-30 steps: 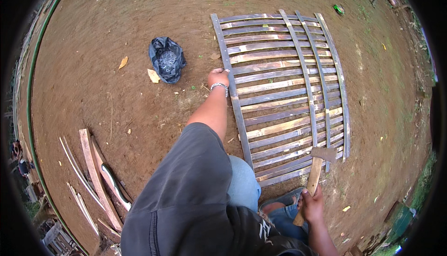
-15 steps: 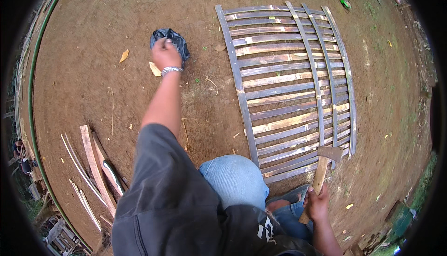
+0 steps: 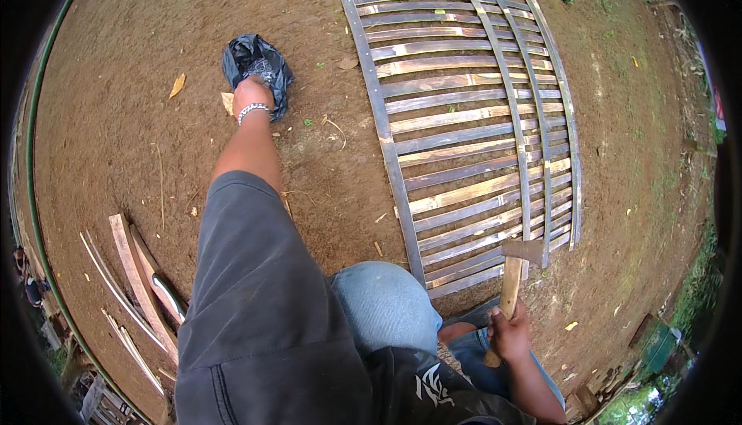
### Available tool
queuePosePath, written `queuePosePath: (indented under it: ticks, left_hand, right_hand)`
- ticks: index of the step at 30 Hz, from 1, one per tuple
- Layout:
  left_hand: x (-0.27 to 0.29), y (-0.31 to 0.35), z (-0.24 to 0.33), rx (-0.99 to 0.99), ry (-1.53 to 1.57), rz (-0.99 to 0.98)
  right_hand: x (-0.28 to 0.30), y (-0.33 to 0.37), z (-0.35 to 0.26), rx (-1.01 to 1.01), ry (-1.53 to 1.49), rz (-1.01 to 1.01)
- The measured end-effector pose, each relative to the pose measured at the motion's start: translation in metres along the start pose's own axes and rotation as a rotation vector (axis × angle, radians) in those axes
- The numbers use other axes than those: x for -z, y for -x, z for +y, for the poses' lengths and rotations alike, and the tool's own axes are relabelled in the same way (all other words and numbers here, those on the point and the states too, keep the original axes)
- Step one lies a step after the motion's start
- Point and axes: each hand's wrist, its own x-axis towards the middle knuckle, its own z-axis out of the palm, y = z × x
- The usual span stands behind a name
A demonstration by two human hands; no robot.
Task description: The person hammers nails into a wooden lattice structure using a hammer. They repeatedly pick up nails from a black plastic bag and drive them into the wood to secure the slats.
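Note:
My left hand [image 3: 253, 94] reaches to the near side of an open black plastic bag [image 3: 280, 88] on the ground. Small greyish, shiny bits show inside the bag, too fine to name for sure. The fingers of that hand point down into the bag's mouth and are hidden, so their grip does not show. Low on the right, my right hand [image 3: 510, 334] is closed round the wooden handle of a hatchet [image 3: 511, 290], its head uppermost. Beyond the hatchet lies a slatted bamboo panel [image 3: 471, 143], its thin slats crossed by several long strips.
Bare brown soil [image 3: 309, 185] surrounds me. Wooden strips [image 3: 139, 278] and a saw-like tool with a dark and white handle [image 3: 166, 295] lie at the lower left. A green hose or pole [image 3: 32, 127] runs along the left. My bent knee [image 3: 384, 301] rises between my arms.
My left hand has drawn back to the bag's near side and lower, uncovering more of the bag's opening. The whole view has shifted slightly. My right hand keeps the hatchet.

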Motion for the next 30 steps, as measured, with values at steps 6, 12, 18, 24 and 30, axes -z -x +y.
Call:
queuePosePath:
  ticks: [6,12,18,24,30]
  left_hand:
    - [-0.018,-0.021,-0.020,-0.118,-0.031,0.038]
    - [0.012,-0.002,-0.010,-0.132,-0.066,-0.054]
    - [0.027,0.005,-0.006,-0.063,0.041,0.057]
    - [0.023,0.010,-0.011,-0.226,0.724,0.378]
    - [0.016,0.081,0.048,-0.274,1.309,0.232]
  right_hand:
    - [-0.025,-0.004,0.006,-0.065,-0.089,-0.010]
    - [-0.024,-0.002,0.016,-0.061,-0.062,-0.061]
    - [-0.023,-0.008,0.015,-0.061,-0.060,-0.018]
    - [-0.027,-0.023,0.018,-0.067,-0.125,-0.033]
    - [-0.031,-0.037,0.027,-0.092,-0.120,-0.057]
